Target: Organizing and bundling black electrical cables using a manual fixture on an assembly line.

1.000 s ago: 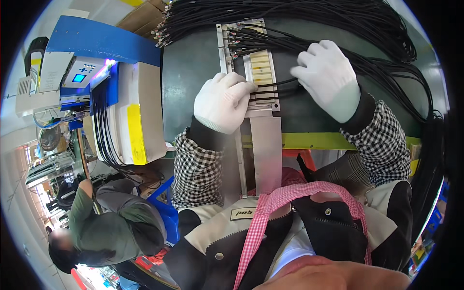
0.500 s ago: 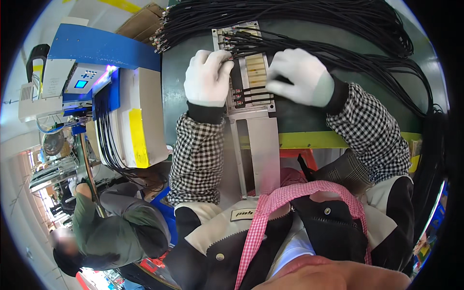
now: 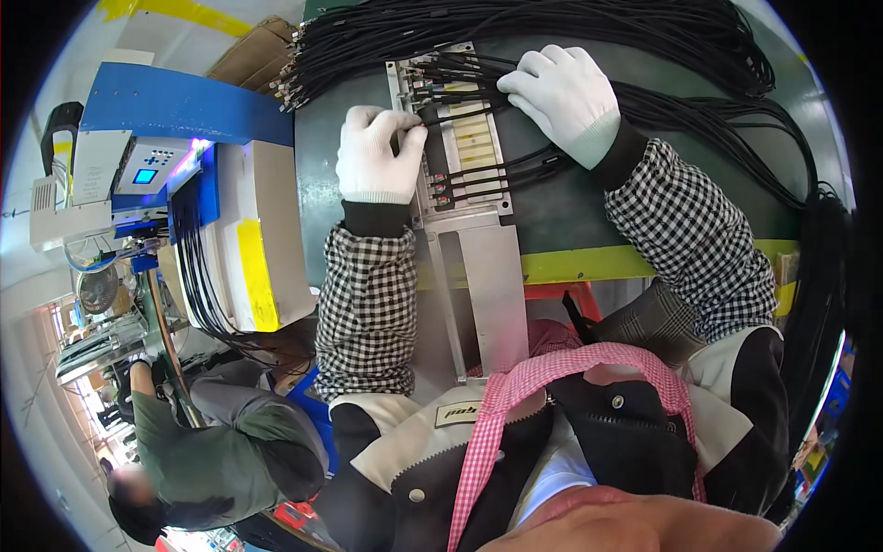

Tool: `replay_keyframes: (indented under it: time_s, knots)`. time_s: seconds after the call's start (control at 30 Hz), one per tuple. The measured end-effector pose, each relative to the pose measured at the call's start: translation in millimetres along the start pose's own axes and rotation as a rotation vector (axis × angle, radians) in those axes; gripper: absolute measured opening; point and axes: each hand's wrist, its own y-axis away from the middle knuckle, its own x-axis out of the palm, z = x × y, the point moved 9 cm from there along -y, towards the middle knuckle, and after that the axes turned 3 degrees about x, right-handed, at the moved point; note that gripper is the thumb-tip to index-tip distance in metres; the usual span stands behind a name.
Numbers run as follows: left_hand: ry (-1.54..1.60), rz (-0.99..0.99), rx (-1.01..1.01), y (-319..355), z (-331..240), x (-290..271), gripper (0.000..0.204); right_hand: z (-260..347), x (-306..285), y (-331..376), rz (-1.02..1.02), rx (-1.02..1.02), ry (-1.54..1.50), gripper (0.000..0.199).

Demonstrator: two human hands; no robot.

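Note:
A metal fixture (image 3: 464,221) with a row of pale yellowish strips lies on the green tabletop in front of me. My left hand (image 3: 379,156), in a white glove, is at its left edge, thumb and forefinger closed around the end of a black cable (image 3: 460,116). That cable stretches across the fixture toward my right hand (image 3: 563,103), also gloved, whose fingertips are closed on black cable above the fixture's right side. Two black cables (image 3: 478,191) with metal connectors lie across the fixture's near end. More cable ends (image 3: 432,75) crowd its far end.
A thick bundle of black cables (image 3: 552,26) spans the table's back, with another bunch (image 3: 708,124) curving down at right. A blue and white machine (image 3: 184,101) with a lit screen stands left. A metal plate (image 3: 492,294) extends toward me. Another person (image 3: 221,442) sits at lower left.
My right hand has moved up and away from the near cables to the fixture's far right. My left hand has shifted slightly nearer me and left, and a cable now spans between both hands.

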Motion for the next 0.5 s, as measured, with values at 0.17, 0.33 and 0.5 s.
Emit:
replay_keyframes:
  time_s: [0.17,0.33,0.5]
  knots:
    - [-0.183,-0.132,-0.133,-9.2,3.9,-3.1,0.036,-0.1,2.0,0.3,-0.017,-0.027,-0.043,0.017]
    - [-0.085,-0.146,-0.055,-5.3,7.5,-0.2,0.045,-2.2,0.4,-2.8,-0.058,-0.025,-0.076,0.015]
    - [-0.091,-0.119,-0.01,-4.8,6.7,0.2,0.039,-5.5,-1.3,-7.7,-0.105,-0.005,-0.093,0.011]
